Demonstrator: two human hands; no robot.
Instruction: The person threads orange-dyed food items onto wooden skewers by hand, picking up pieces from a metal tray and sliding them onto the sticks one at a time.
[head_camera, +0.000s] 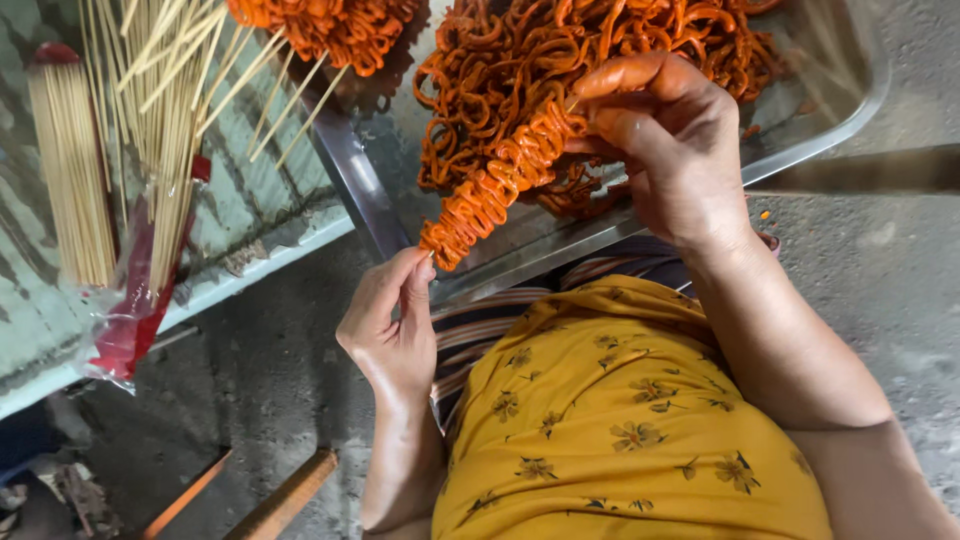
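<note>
So the left hand is pinching the near end of a skewer loaded with orange strips, thumb and fingers pressed together right at the bottom tip, though the stick itself is pretty much buried under the strips so you can't really see it there. The right hand is at the far end of that same skewer, fingers curled and pinched around the top of the threaded stack, coated in orange, and just a sliver of the stick tip peeks out by the fingertips. The skewer hangs tilted over the near edge of a metal tray, which holds a big tangled pile of loose orange strips; the tray's far side is cut off by the frame. Up at the top, another finished skewer bunch is only partly in view. On the left, a bundle of bare bamboo sticks lies on a greenish board, and more loose sticks fan out of a red and clear plastic bag. The yellow flowered cloth fills the near foreground, hiding whatever's below it.
</note>
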